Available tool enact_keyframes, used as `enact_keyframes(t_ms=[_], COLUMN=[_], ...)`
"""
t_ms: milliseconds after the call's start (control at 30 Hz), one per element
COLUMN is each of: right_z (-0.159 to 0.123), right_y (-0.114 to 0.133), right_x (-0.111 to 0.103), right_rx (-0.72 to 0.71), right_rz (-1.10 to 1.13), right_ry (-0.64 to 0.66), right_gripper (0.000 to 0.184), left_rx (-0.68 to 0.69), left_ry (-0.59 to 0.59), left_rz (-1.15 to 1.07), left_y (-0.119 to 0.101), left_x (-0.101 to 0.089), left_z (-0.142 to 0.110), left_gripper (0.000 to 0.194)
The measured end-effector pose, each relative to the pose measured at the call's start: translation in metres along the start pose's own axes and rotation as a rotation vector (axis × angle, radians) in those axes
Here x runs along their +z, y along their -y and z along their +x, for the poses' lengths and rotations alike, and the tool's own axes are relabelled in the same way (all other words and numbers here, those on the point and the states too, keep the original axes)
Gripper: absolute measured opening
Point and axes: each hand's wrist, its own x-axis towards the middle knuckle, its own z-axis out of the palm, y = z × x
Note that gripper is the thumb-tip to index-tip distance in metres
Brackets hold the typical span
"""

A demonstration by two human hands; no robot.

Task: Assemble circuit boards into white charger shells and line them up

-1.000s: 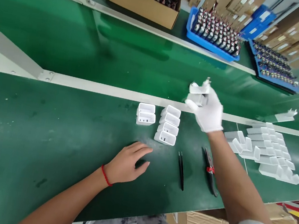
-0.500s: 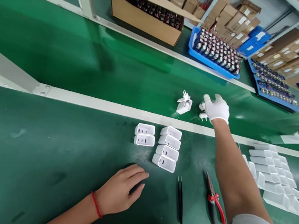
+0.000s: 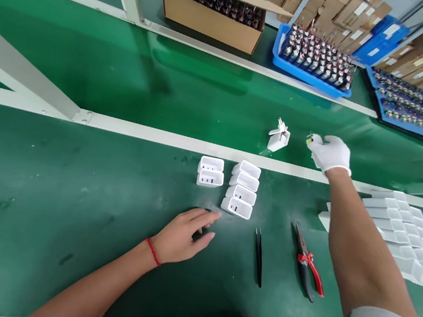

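Note:
My left hand [image 3: 181, 234], bare with a red cord at the wrist, rests on the green bench, fingers loosely stretched and thumb apart, holding nothing. Just beyond its fingertips stand two short columns of white open plastic cases, the left pair [image 3: 210, 178] and the right column [image 3: 237, 207]. My right hand [image 3: 330, 153], in a white glove, is reached out over the raised green strip. Between its thumb and fingers it pinches a small part with a yellow patch [image 3: 309, 139]; the glove hides most of it. A white case with a plug piece in it [image 3: 278, 139] stands to its left.
Black tweezers [image 3: 258, 258] and red-and-black long-nose pliers [image 3: 306, 269] lie before me. Stacked white plastic covers [image 3: 402, 227] sit at right. On the shelf behind are a carton [image 3: 210, 24], a blue tray of wired parts [image 3: 309, 80] and another blue tray [image 3: 409, 118].
The white plug pieces that lay under my right hand are gone from the strip, and the hand is now closed on a small part. My left hand stays by the cases; the view has shifted.

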Motion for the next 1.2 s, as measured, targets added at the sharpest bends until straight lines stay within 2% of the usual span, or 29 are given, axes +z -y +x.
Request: enact_keyframes(t_ms=[67, 133, 233, 333, 367, 433, 500, 600, 633, 767, 833, 900, 933, 967, 1067, 1133, 1200], right_z=[-0.026, -0.057, -0.111, -0.162, -0.176, -0.199, -0.215, -0.228, -0.231, -0.241, -0.244, -0.246, -0.246, -0.246, -0.246, -0.245, -0.246], right_y=[0.011, 0.026, 0.046, 0.056, 0.057, 0.058, 0.057, 0.056, 0.056, 0.061, 0.066, 0.073, 0.077, 0.080, 0.087, 0.087, 0.085], right_x=[-0.018, -0.035, -0.051, -0.055, -0.053, -0.048, -0.042, -0.033, -0.029, -0.016, -0.013, -0.012, -0.013, -0.014, -0.016, -0.018, -0.020], right_rx=[0.022, 0.018, -0.186, -0.503, -0.570, -0.594, -0.564, -0.494, -0.463, -0.388, -0.426, -0.523, -0.594, -0.669, -0.837, -0.855, -0.822], right_rz=[-0.007, -0.022, -0.027, 0.014, 0.053, 0.147, 0.219, 0.300, 0.343, 0.482, 0.451, 0.348, 0.280, 0.211, 0.074, 0.058, 0.060], right_ry=[-0.006, 0.049, 0.161, 0.257, 0.282, 0.314, 0.358, 0.442, 0.479, 0.563, 0.554, 0.503, 0.466, 0.429, 0.355, 0.325, 0.307], right_gripper=[0.017, 0.020, 0.033, 0.043, 0.047, 0.054, 0.052, 0.045, 0.046, 0.053, 0.057, 0.062, 0.063, 0.064, 0.066, 0.068, 0.070], left_rx=[-0.032, -0.108, -0.229, -0.281, -0.277, -0.235, -0.173, -0.111, -0.098, -0.071, -0.105, -0.169, -0.202, -0.229, -0.284, -0.312, -0.325], left_ry=[0.032, 0.094, 0.195, 0.219, 0.218, 0.223, 0.238, 0.246, 0.241, 0.190, 0.153, 0.122, 0.107, 0.092, 0.045, 0.042, 0.105], left_rz=[0.074, 0.197, 0.411, 0.531, 0.554, 0.592, 0.612, 0.556, 0.501, 0.212, 0.140, 0.140, 0.161, 0.193, 0.321, 0.379, 0.380], left_y=[-0.005, -0.015, -0.035, -0.050, -0.053, -0.055, -0.053, -0.045, -0.042, -0.031, -0.030, -0.032, -0.034, -0.035, -0.039, -0.041, -0.044], left_x=[0.001, 0.002, 0.005, 0.008, 0.009, 0.007, 0.003, -0.011, -0.017, -0.032, -0.029, -0.019, -0.012, -0.005, 0.009, 0.008, 0.002], left_z=[0.002, 0.009, 0.026, 0.043, 0.046, 0.045, 0.037, 0.014, 0.006, -0.017, -0.021, -0.021, -0.020, -0.019, -0.013, -0.013, -0.014], left_gripper=[0.039, 0.042, 0.044, 0.031, 0.025, 0.021, 0.019, 0.009, 0.011, 0.054, 0.081, 0.106, 0.109, 0.104, 0.081, 0.084, 0.085])
